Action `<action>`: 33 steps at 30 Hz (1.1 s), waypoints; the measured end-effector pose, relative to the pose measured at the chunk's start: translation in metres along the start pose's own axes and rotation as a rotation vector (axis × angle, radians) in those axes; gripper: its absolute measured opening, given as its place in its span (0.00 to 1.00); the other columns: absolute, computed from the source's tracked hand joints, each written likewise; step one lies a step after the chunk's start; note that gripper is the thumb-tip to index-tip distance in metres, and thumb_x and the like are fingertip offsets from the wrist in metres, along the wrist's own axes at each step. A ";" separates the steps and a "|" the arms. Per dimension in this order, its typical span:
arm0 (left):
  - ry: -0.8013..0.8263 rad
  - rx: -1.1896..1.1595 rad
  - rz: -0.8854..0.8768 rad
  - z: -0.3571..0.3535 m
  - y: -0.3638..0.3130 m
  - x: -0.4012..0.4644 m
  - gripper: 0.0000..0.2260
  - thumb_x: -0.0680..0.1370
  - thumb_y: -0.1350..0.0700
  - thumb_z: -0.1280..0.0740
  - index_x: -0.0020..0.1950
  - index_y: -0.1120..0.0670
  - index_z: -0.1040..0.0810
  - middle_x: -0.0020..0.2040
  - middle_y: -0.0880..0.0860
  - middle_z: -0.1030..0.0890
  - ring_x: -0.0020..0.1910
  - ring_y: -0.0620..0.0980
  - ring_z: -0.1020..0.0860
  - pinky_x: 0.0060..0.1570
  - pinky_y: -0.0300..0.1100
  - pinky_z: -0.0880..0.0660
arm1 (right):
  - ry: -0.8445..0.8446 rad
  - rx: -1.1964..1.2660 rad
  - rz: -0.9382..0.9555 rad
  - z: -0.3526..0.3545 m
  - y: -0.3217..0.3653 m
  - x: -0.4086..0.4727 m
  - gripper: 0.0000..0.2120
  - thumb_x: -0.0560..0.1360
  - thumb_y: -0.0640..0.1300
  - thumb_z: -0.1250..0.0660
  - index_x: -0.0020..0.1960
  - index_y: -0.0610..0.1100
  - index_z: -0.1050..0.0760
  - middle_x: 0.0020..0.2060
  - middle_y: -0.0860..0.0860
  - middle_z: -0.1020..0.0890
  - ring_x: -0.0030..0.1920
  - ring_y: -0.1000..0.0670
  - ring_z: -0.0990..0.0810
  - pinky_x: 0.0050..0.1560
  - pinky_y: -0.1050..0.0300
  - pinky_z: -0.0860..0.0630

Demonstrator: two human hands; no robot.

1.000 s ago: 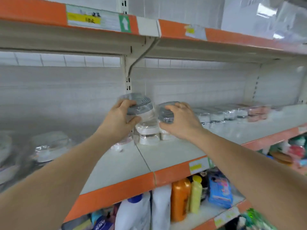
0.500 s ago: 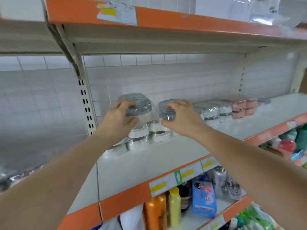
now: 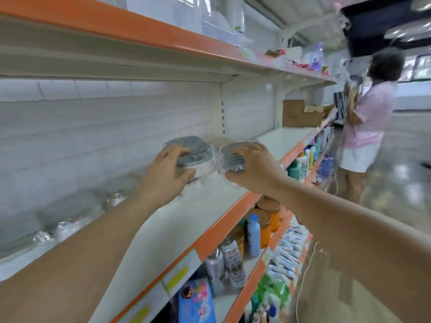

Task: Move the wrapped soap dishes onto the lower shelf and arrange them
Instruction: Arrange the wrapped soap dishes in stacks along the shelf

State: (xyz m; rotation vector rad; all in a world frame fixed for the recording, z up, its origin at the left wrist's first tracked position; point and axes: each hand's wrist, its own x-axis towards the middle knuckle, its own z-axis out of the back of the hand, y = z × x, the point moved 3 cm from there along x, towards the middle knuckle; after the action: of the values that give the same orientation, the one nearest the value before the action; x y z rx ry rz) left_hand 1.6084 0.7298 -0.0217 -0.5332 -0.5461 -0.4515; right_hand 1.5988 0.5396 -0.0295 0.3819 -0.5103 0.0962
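— Holding anything?
— Yes. Left hand [image 3: 163, 176] grips one wrapped soap dish [image 3: 194, 155], fingers curled over its grey lid; right hand [image 3: 254, 169] grips another wrapped dish [image 3: 232, 159] just beside it.
— Where?
— Both above the white shelf [image 3: 186, 217].

Grey ridged tops over white bases on both wrapped dishes [image 3: 194, 155], under clear glossy film. White shelf [image 3: 210, 206] edged in orange, with white-and-yellow labels [image 3: 177, 273]. White tiled wall [image 3: 105, 127] behind. Below: orange jars [image 3: 268, 220], a pale blue bottle [image 3: 253, 234], a blue packet [image 3: 197, 301] with pink print.
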 end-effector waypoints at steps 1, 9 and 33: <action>0.017 -0.007 -0.026 -0.016 -0.011 0.011 0.20 0.76 0.56 0.33 0.67 0.54 0.31 0.68 0.53 0.31 0.66 0.51 0.33 0.58 0.35 0.40 | -0.011 -0.005 -0.012 0.004 -0.020 0.004 0.27 0.70 0.53 0.32 0.67 0.49 0.31 0.66 0.50 0.30 0.69 0.48 0.38 0.66 0.49 0.34; 0.037 -0.057 -0.103 -0.160 -0.099 0.112 0.20 0.76 0.56 0.34 0.67 0.54 0.31 0.69 0.52 0.33 0.67 0.49 0.34 0.59 0.34 0.41 | -0.039 -0.072 -0.055 0.030 -0.198 0.057 0.28 0.70 0.53 0.32 0.67 0.47 0.31 0.64 0.50 0.29 0.67 0.49 0.38 0.63 0.52 0.32; 0.140 -0.057 0.029 -0.527 -0.105 0.412 0.19 0.76 0.55 0.34 0.66 0.56 0.30 0.66 0.52 0.29 0.68 0.50 0.34 0.63 0.35 0.42 | 0.139 -0.131 -0.072 -0.050 -0.547 0.348 0.30 0.71 0.54 0.32 0.70 0.47 0.34 0.68 0.49 0.31 0.70 0.48 0.39 0.64 0.54 0.35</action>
State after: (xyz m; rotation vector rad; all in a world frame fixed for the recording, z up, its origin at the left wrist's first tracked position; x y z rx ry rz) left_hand 2.0604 0.2364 -0.1248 -0.5583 -0.3916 -0.4743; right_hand 2.0243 0.0512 -0.0796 0.2630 -0.3633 0.0193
